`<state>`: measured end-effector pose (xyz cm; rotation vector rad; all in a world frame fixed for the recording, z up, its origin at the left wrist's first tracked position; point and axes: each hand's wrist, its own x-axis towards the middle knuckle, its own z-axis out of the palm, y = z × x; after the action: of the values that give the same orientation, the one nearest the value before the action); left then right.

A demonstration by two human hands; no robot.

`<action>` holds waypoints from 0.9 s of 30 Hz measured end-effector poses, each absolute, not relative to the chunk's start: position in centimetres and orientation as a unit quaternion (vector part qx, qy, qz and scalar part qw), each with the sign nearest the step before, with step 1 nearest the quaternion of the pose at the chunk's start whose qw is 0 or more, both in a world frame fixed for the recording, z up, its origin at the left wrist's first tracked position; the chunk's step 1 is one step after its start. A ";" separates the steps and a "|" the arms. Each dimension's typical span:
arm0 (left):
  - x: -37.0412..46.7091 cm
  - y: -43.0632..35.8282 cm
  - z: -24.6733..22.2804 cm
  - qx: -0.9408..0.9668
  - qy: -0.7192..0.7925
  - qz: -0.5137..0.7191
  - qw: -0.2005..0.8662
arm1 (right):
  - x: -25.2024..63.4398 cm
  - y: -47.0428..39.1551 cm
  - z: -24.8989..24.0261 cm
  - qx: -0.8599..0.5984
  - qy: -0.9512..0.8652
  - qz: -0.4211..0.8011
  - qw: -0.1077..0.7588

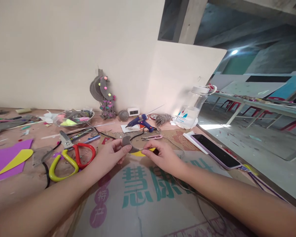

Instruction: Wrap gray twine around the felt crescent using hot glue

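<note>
My left hand [114,152] is closed, thumb and fingers pinching a curved grey felt crescent [126,141]. My right hand [161,154] is pinched at the crescent's other tip, close to a yellow piece [138,153] that shows just under the felt. How the yellow piece is attached, if at all, I cannot tell. Both hands are above a printed plastic sheet [108,215]. A thin grey cord [199,205] trails over the sheet below my right forearm. Small pink-handled thread snips [153,137] lie just beyond my right hand.
Red-and-yellow-handled scissors [82,154] lie left, near purple paper [23,144]. Behind the hands are a blue glue gun [143,123], a bowl [90,116] of scraps and a grey hanging ornament [96,88]. A water bottle [189,108] and phone [215,151] stand and lie right, by the table's edge.
</note>
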<state>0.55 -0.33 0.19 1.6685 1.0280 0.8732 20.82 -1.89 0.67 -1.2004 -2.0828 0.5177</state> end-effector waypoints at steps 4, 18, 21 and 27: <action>0.6 -0.3 0.3 0.685 0.429 0.349 0.474 | 20.7 -2.4 0.9 -0.439 -0.820 0.178 0.322; 0.5 0.0 -0.1 0.659 0.419 0.369 0.504 | 22.0 -2.6 1.9 -0.365 -0.820 -0.013 0.440; 0.4 0.0 -0.4 0.654 0.416 0.384 0.502 | 22.3 -2.8 2.6 -0.315 -0.843 -0.049 0.434; 0.3 0.2 -0.8 0.644 0.392 0.404 0.518 | 22.7 -1.8 4.6 -0.411 -0.825 -0.015 0.388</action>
<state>0.33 0.17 -0.75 1.5460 0.9413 0.9687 22.70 -1.83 4.63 -1.0445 -2.0992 -0.0369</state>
